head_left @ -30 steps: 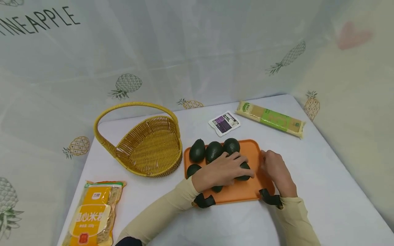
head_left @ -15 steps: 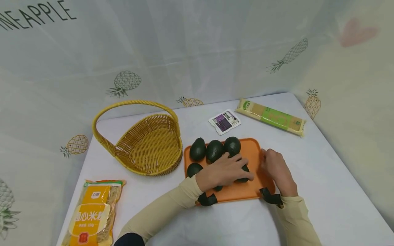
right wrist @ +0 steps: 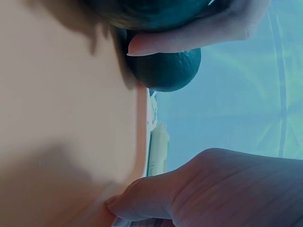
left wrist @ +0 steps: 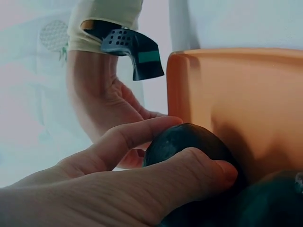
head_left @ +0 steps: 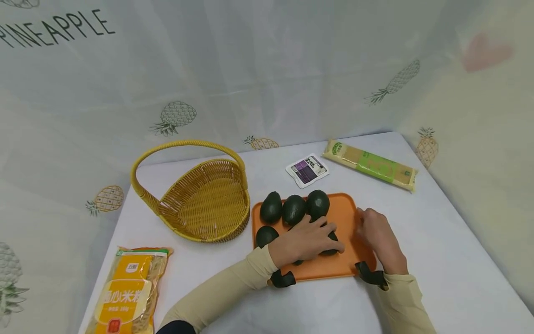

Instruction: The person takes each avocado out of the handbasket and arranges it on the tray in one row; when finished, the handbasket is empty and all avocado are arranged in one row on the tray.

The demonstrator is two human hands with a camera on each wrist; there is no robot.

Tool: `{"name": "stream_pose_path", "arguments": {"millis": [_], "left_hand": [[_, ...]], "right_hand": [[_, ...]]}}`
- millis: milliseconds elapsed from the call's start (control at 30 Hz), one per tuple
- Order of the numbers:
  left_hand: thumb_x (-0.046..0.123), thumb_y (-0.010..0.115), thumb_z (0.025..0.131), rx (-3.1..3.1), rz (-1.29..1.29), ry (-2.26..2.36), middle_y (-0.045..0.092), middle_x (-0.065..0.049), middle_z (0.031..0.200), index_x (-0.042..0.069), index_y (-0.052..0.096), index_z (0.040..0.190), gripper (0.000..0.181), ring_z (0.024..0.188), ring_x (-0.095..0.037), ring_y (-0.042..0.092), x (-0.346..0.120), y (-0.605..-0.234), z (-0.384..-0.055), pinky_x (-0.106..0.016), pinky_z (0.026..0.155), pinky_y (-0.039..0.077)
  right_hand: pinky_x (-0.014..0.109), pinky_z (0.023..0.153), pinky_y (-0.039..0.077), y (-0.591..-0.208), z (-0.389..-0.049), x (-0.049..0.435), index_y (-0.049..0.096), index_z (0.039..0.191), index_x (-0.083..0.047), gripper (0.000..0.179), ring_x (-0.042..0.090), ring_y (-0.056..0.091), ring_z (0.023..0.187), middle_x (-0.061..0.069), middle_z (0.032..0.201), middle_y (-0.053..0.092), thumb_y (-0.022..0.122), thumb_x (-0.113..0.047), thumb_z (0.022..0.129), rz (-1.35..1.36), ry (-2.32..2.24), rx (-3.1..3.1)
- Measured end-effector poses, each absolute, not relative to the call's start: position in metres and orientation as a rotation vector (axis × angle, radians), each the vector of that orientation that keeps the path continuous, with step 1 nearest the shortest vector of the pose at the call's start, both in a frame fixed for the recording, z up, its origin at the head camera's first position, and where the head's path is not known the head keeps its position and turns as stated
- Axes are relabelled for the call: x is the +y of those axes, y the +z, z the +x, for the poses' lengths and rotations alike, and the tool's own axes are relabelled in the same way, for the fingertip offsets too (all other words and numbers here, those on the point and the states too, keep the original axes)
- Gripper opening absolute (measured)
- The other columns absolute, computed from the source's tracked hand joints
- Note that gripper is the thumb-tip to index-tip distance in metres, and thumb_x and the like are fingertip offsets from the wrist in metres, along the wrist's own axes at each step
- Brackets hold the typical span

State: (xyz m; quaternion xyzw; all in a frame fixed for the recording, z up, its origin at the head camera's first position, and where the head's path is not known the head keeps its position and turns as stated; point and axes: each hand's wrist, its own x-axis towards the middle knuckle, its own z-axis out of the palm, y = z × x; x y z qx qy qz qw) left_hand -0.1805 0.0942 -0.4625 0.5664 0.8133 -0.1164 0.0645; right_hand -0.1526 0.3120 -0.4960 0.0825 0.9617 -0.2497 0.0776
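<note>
An orange tray point(head_left: 345, 218) on the table bears several dark green avocados, three of them in a row along its far side point(head_left: 294, 209). My left hand point(head_left: 304, 240) reaches over the tray and grips one avocado point(head_left: 331, 246) near the middle. In the left wrist view, thumb and fingers curl round that avocado point(left wrist: 182, 139). My right hand point(head_left: 378, 239) holds the tray's right rim; the right wrist view has its thumb point(right wrist: 137, 201) on the edge. The left hand and forearm partly cover the avocados in the near row.
A yellow wicker basket point(head_left: 208, 204) with a tall handle stands left of the tray. Behind the tray lie a small white-and-purple packet point(head_left: 308, 170) and a long green-and-tan packet point(head_left: 371, 164). A yellow bag of rice noodles point(head_left: 127, 292) lies at the front left.
The head view has shifted slightly. Both hands stay nearly in place, the left on the same avocado and the right at the tray's rim.
</note>
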Motion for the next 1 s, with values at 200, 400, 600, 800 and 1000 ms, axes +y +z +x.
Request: {"name": "stream_pose_path", "arguments": {"millis": [200, 400, 600, 800, 1000], "left_hand": [[0.029, 0.066, 0.106, 2.487, 1.656, -0.284, 0.056, 0.005, 0.153, 0.056, 0.058, 0.144, 0.047, 0.131, -0.017, 0.052, 0.093, -0.462, -0.181, -0.040, 0.100, 0.054], [0.024, 0.063, 0.108, 2.523, 1.617, -0.237, 0.052, 0.004, 0.160, 0.053, 0.060, 0.146, 0.048, 0.137, -0.020, 0.052, 0.090, -0.460, -0.181, -0.042, 0.103, 0.055], [0.027, 0.071, 0.104, 2.530, 1.609, -0.176, 0.042, 0.003, 0.168, 0.048, 0.054, 0.153, 0.056, 0.145, -0.023, 0.046, 0.089, -0.456, -0.182, -0.044, 0.109, 0.054], [0.025, 0.076, 0.100, 2.499, 1.573, 0.090, 0.034, -0.002, 0.174, 0.042, 0.050, 0.158, 0.065, 0.156, -0.028, 0.037, 0.057, -0.442, -0.184, -0.046, 0.115, 0.052], [0.019, 0.082, 0.096, 2.544, 1.381, 0.519, 0.038, -0.015, 0.171, 0.028, 0.050, 0.160, 0.072, 0.157, -0.043, 0.036, 0.002, -0.426, -0.189, -0.061, 0.121, 0.044]], "right_hand": [[0.032, 0.058, 0.039, -0.498, -0.157, 0.313, 0.065, 0.115, 0.018, 0.026, 0.024, 0.048, 0.064, 0.014, 0.075, 0.051, 0.056, 0.009, 0.093, 0.194, -0.754, 2.907], [0.030, 0.057, 0.038, -0.503, -0.156, 0.316, 0.063, 0.128, 0.020, 0.038, 0.020, 0.045, 0.060, 0.009, 0.069, 0.049, 0.055, 0.006, 0.093, 0.134, -0.777, 2.924], [0.026, 0.053, 0.040, -0.494, -0.153, 0.325, 0.060, 0.134, 0.021, 0.042, 0.018, 0.049, 0.059, 0.012, 0.072, 0.055, 0.060, -0.007, 0.104, 0.194, -0.814, 2.922], [0.053, 0.079, 0.057, -0.489, -0.149, 0.312, 0.068, 0.128, 0.017, 0.036, 0.046, 0.062, 0.089, 0.035, 0.103, 0.065, 0.064, -0.011, 0.106, 0.160, -0.862, 3.131], [0.074, 0.104, 0.046, -0.490, -0.146, 0.297, 0.056, 0.148, 0.011, 0.049, 0.065, 0.046, 0.127, 0.044, 0.141, 0.052, 0.060, -0.020, 0.110, 0.109, -0.929, 3.170]]}}
